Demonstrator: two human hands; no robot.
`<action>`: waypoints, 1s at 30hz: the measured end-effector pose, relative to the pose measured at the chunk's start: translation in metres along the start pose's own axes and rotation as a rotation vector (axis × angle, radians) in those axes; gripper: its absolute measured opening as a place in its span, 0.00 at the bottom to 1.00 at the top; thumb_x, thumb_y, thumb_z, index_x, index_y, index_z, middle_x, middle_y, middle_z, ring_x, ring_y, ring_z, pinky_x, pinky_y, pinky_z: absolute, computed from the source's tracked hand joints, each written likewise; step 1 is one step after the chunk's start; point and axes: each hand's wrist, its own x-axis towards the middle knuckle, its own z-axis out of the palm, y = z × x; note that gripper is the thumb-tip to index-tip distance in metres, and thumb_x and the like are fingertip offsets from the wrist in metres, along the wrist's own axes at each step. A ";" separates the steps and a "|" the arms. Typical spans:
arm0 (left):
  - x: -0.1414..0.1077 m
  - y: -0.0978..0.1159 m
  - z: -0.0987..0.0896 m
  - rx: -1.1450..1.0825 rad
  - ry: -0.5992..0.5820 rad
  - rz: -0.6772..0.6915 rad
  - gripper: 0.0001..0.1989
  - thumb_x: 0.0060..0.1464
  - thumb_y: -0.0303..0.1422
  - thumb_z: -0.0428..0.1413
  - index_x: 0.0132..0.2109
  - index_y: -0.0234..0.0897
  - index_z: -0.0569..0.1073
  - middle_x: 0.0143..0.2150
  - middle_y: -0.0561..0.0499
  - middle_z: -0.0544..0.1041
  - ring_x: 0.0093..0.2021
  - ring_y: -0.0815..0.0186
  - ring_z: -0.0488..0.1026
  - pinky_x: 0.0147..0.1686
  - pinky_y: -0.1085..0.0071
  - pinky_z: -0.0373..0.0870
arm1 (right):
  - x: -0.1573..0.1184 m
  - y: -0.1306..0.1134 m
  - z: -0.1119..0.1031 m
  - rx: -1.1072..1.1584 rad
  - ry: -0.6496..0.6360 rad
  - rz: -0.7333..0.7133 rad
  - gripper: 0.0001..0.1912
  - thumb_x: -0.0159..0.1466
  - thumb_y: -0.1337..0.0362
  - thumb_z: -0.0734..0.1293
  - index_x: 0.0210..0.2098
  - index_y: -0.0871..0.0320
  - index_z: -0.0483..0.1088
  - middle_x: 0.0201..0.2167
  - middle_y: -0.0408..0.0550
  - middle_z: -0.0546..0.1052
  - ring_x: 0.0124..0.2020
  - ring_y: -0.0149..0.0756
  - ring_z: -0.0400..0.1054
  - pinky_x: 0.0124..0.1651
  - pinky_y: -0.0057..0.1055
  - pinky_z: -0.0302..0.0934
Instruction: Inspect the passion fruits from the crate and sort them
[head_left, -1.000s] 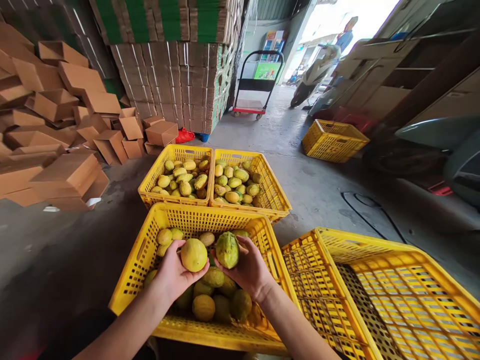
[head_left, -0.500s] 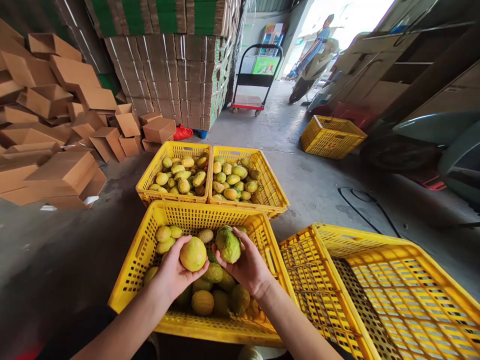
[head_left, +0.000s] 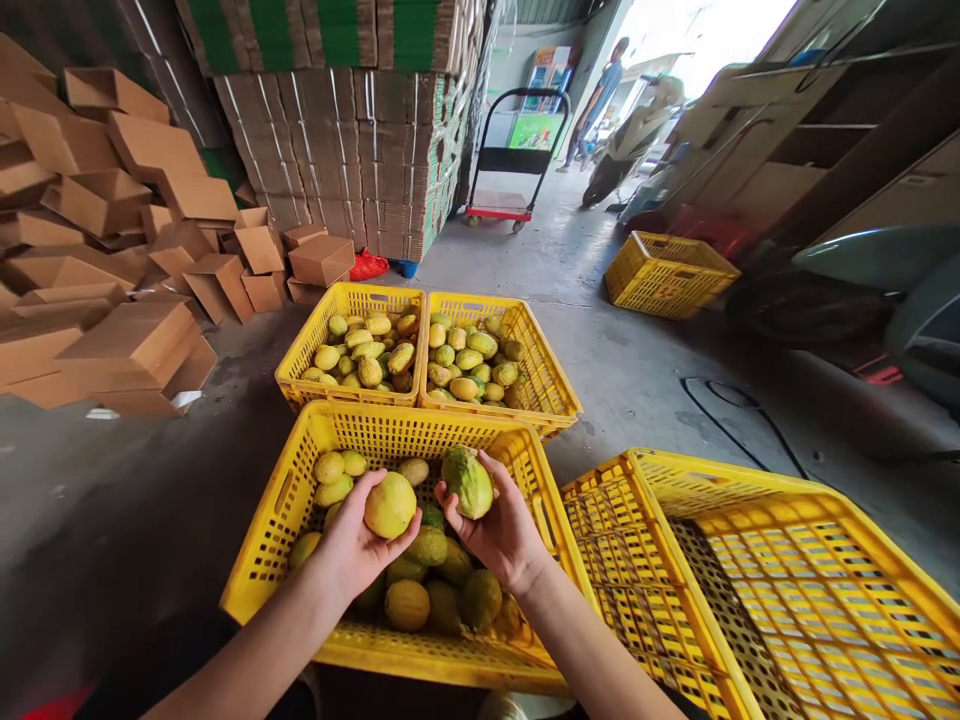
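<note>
My left hand (head_left: pixel 365 540) is closed around a round yellow melon (head_left: pixel 390 505), small enough for one palm. A greener, ribbed melon (head_left: pixel 468 482) is gripped in my right hand (head_left: pixel 496 525), its top tilted. Both hands are held above the near yellow crate (head_left: pixel 262 520), a short gap between the two fruits. Below them, several yellow and green melons (head_left: pixel 407 605) lie heaped in that crate, partly hidden by my hands and forearms. A smaller group of yellow melons (head_left: pixel 332 490) rests at its far left corner.
Two crates of melons (head_left: pixel 349 393) (head_left: pixel 499 408) stand just beyond. At right is another yellow crate (head_left: pixel 697 475); one more crate (head_left: pixel 667 275) sits farther back. Cardboard boxes (head_left: pixel 135 345) are piled left. A hand trolley (head_left: pixel 499 205), a scooter (head_left: pixel 630 140) and a person (head_left: pixel 600 95) are behind.
My right hand has turned the greener melon, showing more of its ribbed side, and shifted slightly right and up. The left hand keeps its melon. The person in the background has moved left.
</note>
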 end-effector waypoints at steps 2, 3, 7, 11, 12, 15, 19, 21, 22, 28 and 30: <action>-0.003 0.000 0.001 0.004 -0.010 -0.024 0.03 0.68 0.28 0.60 0.47 0.35 0.73 0.41 0.45 0.81 0.34 0.60 0.80 0.34 0.63 0.84 | -0.001 0.000 0.000 -0.016 0.017 0.015 0.07 0.72 0.63 0.67 0.38 0.59 0.74 0.29 0.50 0.82 0.27 0.38 0.79 0.27 0.26 0.73; -0.005 0.000 0.002 0.008 -0.020 -0.035 0.03 0.69 0.29 0.60 0.47 0.35 0.73 0.42 0.44 0.81 0.35 0.60 0.81 0.33 0.64 0.84 | -0.001 0.001 -0.001 -0.030 0.017 0.023 0.08 0.73 0.62 0.66 0.39 0.60 0.74 0.30 0.50 0.82 0.28 0.38 0.79 0.29 0.27 0.74; -0.005 0.000 0.001 0.021 -0.028 -0.056 0.03 0.70 0.30 0.57 0.45 0.34 0.73 0.41 0.44 0.81 0.34 0.60 0.80 0.32 0.64 0.83 | 0.000 0.003 -0.006 -0.079 -0.030 0.059 0.14 0.74 0.59 0.62 0.43 0.62 0.75 0.34 0.55 0.84 0.35 0.42 0.81 0.38 0.34 0.78; -0.002 -0.002 -0.001 0.044 -0.011 -0.063 0.05 0.71 0.31 0.55 0.46 0.34 0.73 0.40 0.44 0.81 0.33 0.61 0.79 0.32 0.64 0.83 | 0.000 0.004 -0.007 -0.087 -0.029 0.065 0.14 0.72 0.62 0.59 0.43 0.62 0.74 0.36 0.56 0.83 0.37 0.43 0.81 0.44 0.39 0.78; -0.002 -0.002 -0.001 0.043 -0.009 -0.071 0.06 0.71 0.31 0.54 0.46 0.33 0.73 0.41 0.43 0.81 0.34 0.60 0.80 0.33 0.64 0.83 | -0.001 0.005 -0.005 -0.095 -0.012 0.061 0.14 0.72 0.62 0.59 0.44 0.62 0.74 0.36 0.56 0.83 0.38 0.43 0.81 0.44 0.39 0.78; -0.005 -0.001 0.000 0.025 -0.013 -0.076 0.08 0.72 0.32 0.52 0.48 0.33 0.73 0.41 0.42 0.81 0.35 0.59 0.80 0.34 0.63 0.83 | -0.006 0.006 0.003 -0.117 0.043 0.013 0.13 0.73 0.61 0.60 0.44 0.61 0.74 0.34 0.54 0.83 0.35 0.42 0.81 0.40 0.34 0.78; -0.007 0.001 0.001 -0.004 -0.052 -0.073 0.09 0.72 0.33 0.50 0.49 0.33 0.72 0.41 0.41 0.82 0.35 0.58 0.81 0.35 0.62 0.84 | -0.011 0.007 0.010 -0.118 0.061 -0.048 0.09 0.74 0.61 0.63 0.41 0.58 0.73 0.31 0.49 0.83 0.30 0.39 0.80 0.35 0.31 0.77; -0.005 0.000 0.000 0.004 -0.059 -0.080 0.09 0.72 0.33 0.50 0.49 0.32 0.72 0.41 0.40 0.82 0.35 0.58 0.81 0.34 0.63 0.83 | -0.010 0.007 0.010 -0.124 0.057 -0.024 0.10 0.75 0.62 0.62 0.41 0.59 0.73 0.31 0.49 0.83 0.29 0.38 0.79 0.35 0.30 0.76; -0.004 0.000 -0.001 0.013 -0.061 -0.083 0.09 0.72 0.33 0.50 0.50 0.32 0.72 0.41 0.40 0.82 0.35 0.58 0.81 0.33 0.64 0.83 | -0.009 0.008 0.010 -0.126 0.055 -0.006 0.11 0.75 0.62 0.62 0.41 0.59 0.73 0.31 0.49 0.83 0.29 0.38 0.79 0.35 0.31 0.76; -0.002 -0.003 -0.002 0.014 -0.045 -0.129 0.10 0.73 0.36 0.51 0.53 0.36 0.72 0.39 0.44 0.81 0.33 0.61 0.80 0.33 0.66 0.82 | -0.003 0.013 0.003 -0.053 0.038 0.040 0.14 0.74 0.61 0.60 0.42 0.62 0.74 0.32 0.54 0.82 0.38 0.44 0.81 0.46 0.40 0.78; -0.003 -0.003 -0.003 0.008 -0.057 -0.137 0.12 0.73 0.36 0.50 0.55 0.35 0.72 0.40 0.43 0.82 0.33 0.61 0.80 0.33 0.67 0.82 | -0.003 0.013 0.003 -0.035 0.017 0.050 0.13 0.72 0.62 0.60 0.43 0.63 0.74 0.33 0.56 0.82 0.41 0.45 0.81 0.46 0.41 0.79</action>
